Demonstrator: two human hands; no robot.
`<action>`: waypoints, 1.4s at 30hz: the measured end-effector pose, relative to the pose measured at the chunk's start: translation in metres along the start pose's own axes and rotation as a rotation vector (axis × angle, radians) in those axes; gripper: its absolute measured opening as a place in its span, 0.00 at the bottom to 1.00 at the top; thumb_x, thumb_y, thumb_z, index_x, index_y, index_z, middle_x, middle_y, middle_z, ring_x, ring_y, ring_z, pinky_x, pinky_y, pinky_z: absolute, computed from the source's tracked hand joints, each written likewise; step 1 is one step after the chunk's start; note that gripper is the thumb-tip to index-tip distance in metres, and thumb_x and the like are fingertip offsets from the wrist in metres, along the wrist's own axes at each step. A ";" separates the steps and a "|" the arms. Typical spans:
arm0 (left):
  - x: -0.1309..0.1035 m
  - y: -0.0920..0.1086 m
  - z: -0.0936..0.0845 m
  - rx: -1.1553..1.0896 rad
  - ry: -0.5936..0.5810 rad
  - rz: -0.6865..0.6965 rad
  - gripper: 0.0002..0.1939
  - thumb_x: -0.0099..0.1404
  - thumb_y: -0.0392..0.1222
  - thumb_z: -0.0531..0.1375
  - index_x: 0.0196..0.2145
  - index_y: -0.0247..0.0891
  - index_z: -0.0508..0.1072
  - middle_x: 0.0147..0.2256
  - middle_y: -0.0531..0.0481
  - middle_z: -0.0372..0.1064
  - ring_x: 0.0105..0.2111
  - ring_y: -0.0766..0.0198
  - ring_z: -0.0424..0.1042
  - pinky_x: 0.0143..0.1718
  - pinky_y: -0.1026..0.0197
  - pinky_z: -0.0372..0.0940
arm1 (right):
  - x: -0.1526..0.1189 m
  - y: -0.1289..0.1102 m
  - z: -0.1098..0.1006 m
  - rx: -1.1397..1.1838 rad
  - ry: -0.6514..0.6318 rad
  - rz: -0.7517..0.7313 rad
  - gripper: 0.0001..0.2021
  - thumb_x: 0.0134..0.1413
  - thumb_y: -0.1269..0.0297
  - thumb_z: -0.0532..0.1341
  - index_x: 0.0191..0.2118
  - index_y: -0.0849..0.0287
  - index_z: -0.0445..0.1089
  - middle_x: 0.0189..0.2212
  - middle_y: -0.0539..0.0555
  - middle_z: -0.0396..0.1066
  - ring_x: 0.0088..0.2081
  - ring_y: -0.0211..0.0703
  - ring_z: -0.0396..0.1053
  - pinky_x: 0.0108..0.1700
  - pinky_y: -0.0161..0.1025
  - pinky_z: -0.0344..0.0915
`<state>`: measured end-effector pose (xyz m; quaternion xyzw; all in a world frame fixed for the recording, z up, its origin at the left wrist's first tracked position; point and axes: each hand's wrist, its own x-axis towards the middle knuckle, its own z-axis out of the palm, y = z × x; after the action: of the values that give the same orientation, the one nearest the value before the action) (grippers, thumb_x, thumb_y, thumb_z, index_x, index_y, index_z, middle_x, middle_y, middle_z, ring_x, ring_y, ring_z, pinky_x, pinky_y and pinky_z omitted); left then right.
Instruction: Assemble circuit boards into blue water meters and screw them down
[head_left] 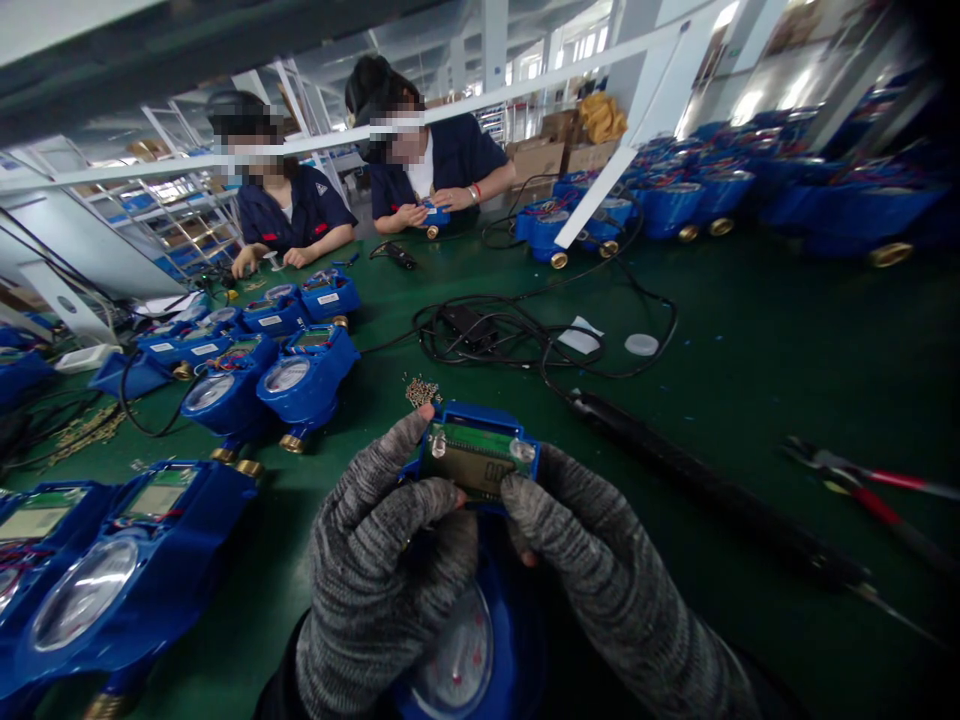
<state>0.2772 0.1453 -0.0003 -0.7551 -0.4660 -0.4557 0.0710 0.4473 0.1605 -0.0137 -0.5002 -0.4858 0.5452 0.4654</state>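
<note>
A blue water meter [517, 610] stands on the green bench right in front of me, its round dial partly covered by my left hand. At its far end sits an LCD circuit board [469, 462] inside the blue housing, with digits showing on the display. My left hand [390, 560], in a grey knit glove with bare fingertips, closes on the left side of the board and housing. My right hand [600, 560], gloved alike, grips the right side, its thumb at the display's lower right corner. The fingers behind the housing are hidden.
Several blue meters [307, 375] stand to the left. Small screws [422, 390] lie piled beyond my hands. Black cables [472, 330] coil mid-bench. An electric screwdriver [712, 490] and red-handled pliers [862, 480] lie right. Two people [442, 170] sit across the bench, one holding a meter.
</note>
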 end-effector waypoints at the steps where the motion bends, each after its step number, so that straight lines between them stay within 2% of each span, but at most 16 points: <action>1: 0.000 -0.001 0.000 -0.042 -0.002 -0.010 0.08 0.60 0.30 0.67 0.37 0.38 0.76 0.59 0.47 0.70 0.54 0.63 0.74 0.53 0.62 0.72 | 0.001 -0.001 0.000 0.001 0.006 -0.018 0.29 0.51 0.40 0.64 0.47 0.61 0.77 0.38 0.60 0.77 0.33 0.46 0.74 0.35 0.40 0.75; 4: -0.001 -0.004 -0.001 -0.188 -0.026 -0.040 0.11 0.61 0.29 0.67 0.40 0.40 0.76 0.61 0.50 0.68 0.58 0.63 0.71 0.56 0.62 0.71 | 0.004 -0.003 -0.002 0.053 -0.032 -0.098 0.23 0.54 0.43 0.64 0.41 0.60 0.76 0.25 0.53 0.71 0.23 0.36 0.65 0.28 0.34 0.70; 7: 0.000 -0.006 -0.002 -0.240 -0.049 -0.039 0.13 0.62 0.26 0.66 0.43 0.39 0.75 0.62 0.49 0.66 0.59 0.63 0.69 0.58 0.63 0.69 | 0.005 -0.004 -0.003 0.134 -0.104 -0.097 0.19 0.58 0.47 0.63 0.40 0.59 0.76 0.19 0.48 0.63 0.21 0.32 0.59 0.26 0.30 0.66; 11: 0.001 -0.006 0.000 -0.259 -0.059 -0.032 0.15 0.62 0.24 0.65 0.44 0.38 0.74 0.63 0.47 0.65 0.61 0.61 0.68 0.58 0.61 0.70 | 0.004 -0.004 -0.003 0.227 -0.097 -0.055 0.18 0.57 0.47 0.64 0.42 0.59 0.76 0.21 0.48 0.64 0.23 0.32 0.60 0.26 0.28 0.64; 15: 0.002 -0.005 -0.001 -0.315 -0.089 -0.058 0.18 0.61 0.26 0.65 0.47 0.39 0.72 0.64 0.44 0.63 0.62 0.57 0.67 0.55 0.57 0.72 | 0.002 -0.005 -0.004 0.219 -0.123 -0.041 0.20 0.58 0.48 0.64 0.46 0.58 0.76 0.27 0.50 0.70 0.25 0.33 0.64 0.28 0.30 0.66; 17: 0.002 -0.005 -0.002 -0.228 -0.067 -0.005 0.16 0.59 0.27 0.67 0.43 0.39 0.71 0.64 0.46 0.62 0.62 0.54 0.65 0.57 0.51 0.70 | 0.003 -0.005 -0.004 0.195 -0.114 -0.040 0.20 0.57 0.47 0.64 0.46 0.59 0.76 0.26 0.51 0.70 0.24 0.34 0.63 0.26 0.30 0.65; 21: 0.004 -0.002 -0.006 0.069 0.018 0.199 0.14 0.55 0.29 0.71 0.35 0.40 0.72 0.63 0.51 0.64 0.63 0.50 0.61 0.63 0.44 0.60 | 0.005 -0.003 -0.003 0.189 -0.078 -0.100 0.17 0.58 0.48 0.63 0.40 0.59 0.74 0.18 0.47 0.63 0.21 0.32 0.59 0.24 0.29 0.60; 25: 0.005 -0.001 -0.007 0.190 -0.008 0.237 0.08 0.59 0.32 0.70 0.34 0.39 0.75 0.58 0.45 0.69 0.65 0.53 0.59 0.64 0.45 0.57 | 0.005 -0.001 -0.001 0.194 -0.076 -0.101 0.17 0.59 0.48 0.63 0.33 0.59 0.71 0.18 0.47 0.63 0.21 0.31 0.60 0.26 0.28 0.61; 27: 0.005 -0.002 -0.007 0.207 -0.028 0.252 0.07 0.60 0.33 0.69 0.35 0.39 0.75 0.56 0.42 0.71 0.66 0.53 0.58 0.64 0.44 0.57 | 0.006 0.000 -0.001 0.201 -0.085 -0.103 0.17 0.58 0.48 0.63 0.34 0.59 0.72 0.19 0.47 0.63 0.21 0.31 0.59 0.26 0.28 0.61; 33: 0.004 0.001 -0.003 0.189 -0.002 0.182 0.05 0.61 0.33 0.68 0.33 0.39 0.75 0.53 0.38 0.74 0.63 0.49 0.63 0.60 0.38 0.62 | 0.008 -0.001 -0.001 0.205 -0.087 -0.059 0.18 0.58 0.49 0.64 0.43 0.59 0.75 0.22 0.48 0.66 0.23 0.31 0.60 0.27 0.28 0.62; 38: 0.004 0.004 -0.003 0.181 0.025 0.153 0.06 0.59 0.30 0.68 0.31 0.37 0.74 0.52 0.37 0.75 0.62 0.49 0.65 0.61 0.40 0.61 | 0.006 -0.005 -0.002 0.171 -0.095 -0.091 0.17 0.59 0.49 0.63 0.41 0.60 0.75 0.19 0.47 0.62 0.22 0.32 0.60 0.26 0.28 0.62; 42: 0.003 0.005 -0.003 0.146 0.025 0.114 0.08 0.58 0.30 0.68 0.30 0.37 0.72 0.52 0.40 0.74 0.62 0.50 0.65 0.61 0.42 0.62 | 0.003 -0.006 -0.003 0.102 -0.043 -0.134 0.17 0.59 0.49 0.63 0.41 0.59 0.76 0.20 0.48 0.64 0.22 0.34 0.60 0.26 0.31 0.64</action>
<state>0.2792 0.1428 0.0052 -0.7674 -0.4532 -0.4253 0.1575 0.4500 0.1639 -0.0078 -0.4306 -0.4996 0.5473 0.5152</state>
